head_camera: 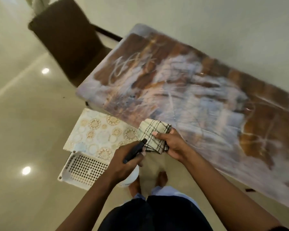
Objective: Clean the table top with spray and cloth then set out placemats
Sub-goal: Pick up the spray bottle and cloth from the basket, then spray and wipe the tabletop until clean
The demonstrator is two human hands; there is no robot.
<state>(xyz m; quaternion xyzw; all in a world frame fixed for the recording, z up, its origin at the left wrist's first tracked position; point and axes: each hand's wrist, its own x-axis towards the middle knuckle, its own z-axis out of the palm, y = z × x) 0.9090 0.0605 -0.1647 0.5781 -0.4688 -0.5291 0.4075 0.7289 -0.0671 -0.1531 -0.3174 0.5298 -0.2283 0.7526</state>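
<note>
A low table (pixel 198 90) with a brown and white streaked top stretches from the centre to the right. My right hand (pixel 172 144) grips a folded cream cloth (pixel 153 134) with black check lines, just at the table's near edge. My left hand (pixel 123 162) holds a white spray bottle (pixel 132 175) by its black head (pixel 135 150), whose nozzle points at the cloth. Most of the bottle's body is hidden under the hand. A patterned placemat (pixel 98 132) with gold and pale circles lies on a white perforated basket (pixel 80 170) on the floor, left of my hands.
A dark brown chair (pixel 65 39) stands at the table's far left end. A pale wall runs along the table's far side. The glossy tiled floor (pixel 23 114) spreads to the left. My bare feet (pixel 163 177) stand close to the table's near edge.
</note>
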